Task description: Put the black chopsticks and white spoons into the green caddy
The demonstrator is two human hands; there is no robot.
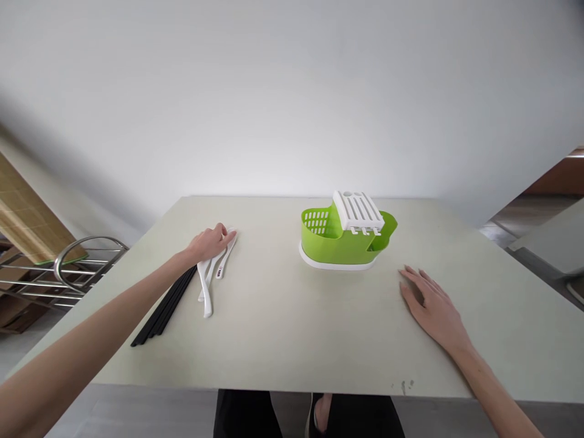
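Note:
My left hand (210, 243) reaches over a few white spoons (207, 304) on the left of the table. Its fingers are curled and pinch the far end of the rightmost white spoon (223, 263), whose handle points toward me. A bundle of black chopsticks (166, 307) lies beside the spoons, its far end hidden under my left wrist. My right hand (433, 307) rests on the tabletop at the right, palm down and fingers apart, holding nothing. Nearest to it stands a green utensil holder (328, 248) with a white slotted top (360, 211) and a white base tray.
The pale table (283, 340) meets a white wall at its far edge. To the left, below table height, is a metal rack (68, 267) with a bamboo board (31, 213). My legs show under the front edge.

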